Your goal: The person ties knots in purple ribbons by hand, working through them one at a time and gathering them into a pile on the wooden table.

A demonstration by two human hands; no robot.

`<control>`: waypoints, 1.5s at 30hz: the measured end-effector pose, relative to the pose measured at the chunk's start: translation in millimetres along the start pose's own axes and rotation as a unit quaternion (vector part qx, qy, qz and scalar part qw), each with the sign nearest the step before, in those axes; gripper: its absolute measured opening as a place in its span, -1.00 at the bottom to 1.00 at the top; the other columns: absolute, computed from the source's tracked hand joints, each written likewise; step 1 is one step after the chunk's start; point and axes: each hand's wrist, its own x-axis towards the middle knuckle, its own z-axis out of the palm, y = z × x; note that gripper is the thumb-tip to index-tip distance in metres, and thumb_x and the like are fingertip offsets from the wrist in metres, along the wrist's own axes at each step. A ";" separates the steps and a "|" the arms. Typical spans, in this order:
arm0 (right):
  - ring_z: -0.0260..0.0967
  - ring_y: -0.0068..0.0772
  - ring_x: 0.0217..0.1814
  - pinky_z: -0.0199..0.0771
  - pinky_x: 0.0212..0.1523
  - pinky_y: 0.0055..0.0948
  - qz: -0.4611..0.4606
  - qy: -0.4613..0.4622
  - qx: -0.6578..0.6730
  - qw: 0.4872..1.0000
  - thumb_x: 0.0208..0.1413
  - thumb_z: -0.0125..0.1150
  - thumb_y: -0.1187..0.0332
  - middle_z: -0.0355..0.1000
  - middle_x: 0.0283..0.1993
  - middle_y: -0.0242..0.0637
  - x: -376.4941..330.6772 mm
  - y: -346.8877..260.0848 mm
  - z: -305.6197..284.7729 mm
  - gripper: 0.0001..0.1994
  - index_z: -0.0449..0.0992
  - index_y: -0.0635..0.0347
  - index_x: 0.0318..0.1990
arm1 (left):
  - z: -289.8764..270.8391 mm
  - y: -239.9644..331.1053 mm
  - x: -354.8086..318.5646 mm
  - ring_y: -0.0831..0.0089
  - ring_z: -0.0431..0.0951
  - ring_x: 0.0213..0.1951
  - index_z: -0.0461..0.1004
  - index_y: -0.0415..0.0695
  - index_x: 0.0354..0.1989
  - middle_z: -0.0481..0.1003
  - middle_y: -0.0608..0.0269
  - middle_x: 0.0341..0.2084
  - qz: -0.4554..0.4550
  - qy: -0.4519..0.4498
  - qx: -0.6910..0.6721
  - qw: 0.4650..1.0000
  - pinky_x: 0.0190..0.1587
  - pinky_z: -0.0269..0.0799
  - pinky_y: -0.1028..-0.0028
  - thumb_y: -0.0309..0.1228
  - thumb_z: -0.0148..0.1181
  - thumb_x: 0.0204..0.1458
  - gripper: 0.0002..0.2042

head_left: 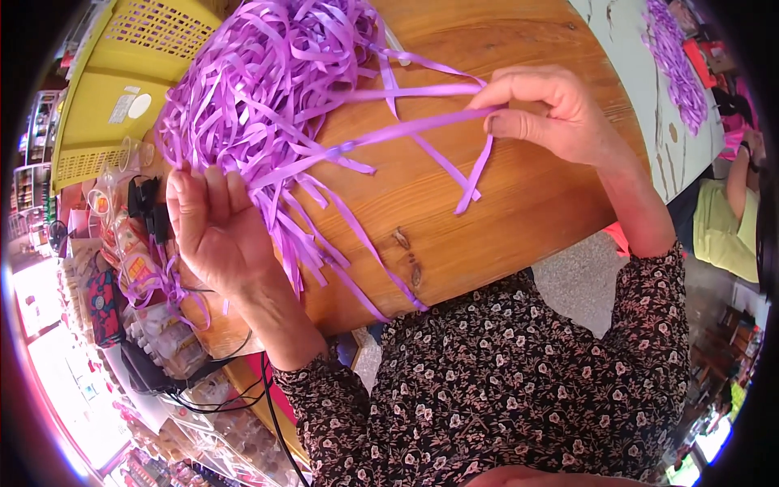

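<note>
My right hand [552, 114] pinches a purple ribbon [414, 126] between thumb and fingers, above the wooden table [487, 211]. The ribbon runs left in a nearly straight line, past a small knot or joint, toward my left hand [219, 219]. My left hand is closed, its fingers curled at the near left edge of a big tangled heap of purple ribbon [268, 73]. What its fingertips grip is hidden. Loose ribbon ends hang below my right hand, and more trail from the heap to the table's near edge.
A yellow perforated plastic basket [97, 97] stands at the far left. Beside my left forearm are clear plastic bags [174, 345], black cables [223, 402] and a dark patterned pouch [103, 300]. At the right, a white marbled table [649, 122] bears more purple ribbon; a person in yellow-green [726, 227] is there.
</note>
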 end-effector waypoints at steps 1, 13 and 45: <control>0.36 -0.49 -0.36 0.33 -0.32 -0.53 0.004 0.017 -0.034 0.999 -0.02 0.21 0.54 0.43 -0.43 -0.30 -1.0 1.1 -3.9 -0.87 0.51 0.32 -0.27 | -14.0 0.1 2.4 0.64 0.14 -0.61 0.41 -0.23 -0.33 0.29 0.42 -0.58 0.030 -0.014 0.043 0.999 -0.56 0.05 0.60 -0.51 0.06 0.10 -0.94; 0.31 -0.32 -0.41 0.32 -0.37 -0.36 -0.200 0.048 -0.180 0.962 -0.11 0.27 0.52 0.38 -0.47 -0.29 23.0 -8.1 29.0 -0.83 0.54 0.22 -0.29 | 55.1 -71.5 -28.0 0.38 0.27 0.12 0.22 -0.29 0.12 0.31 0.13 0.06 0.142 -0.253 0.505 0.813 0.13 0.20 0.43 -0.63 0.04 0.06 -0.59; 0.39 -0.41 -0.36 0.37 -0.39 -0.52 -0.125 0.109 -0.116 0.979 -0.12 0.27 0.57 0.44 -0.40 -0.31 20.6 13.2 14.2 -0.85 0.53 0.26 -0.32 | 45.9 -84.2 -19.8 0.61 0.38 -0.44 0.50 -0.23 -0.27 0.47 0.35 -0.47 -0.066 -0.166 0.513 0.840 -0.37 0.28 0.61 -0.53 0.25 -0.06 -0.84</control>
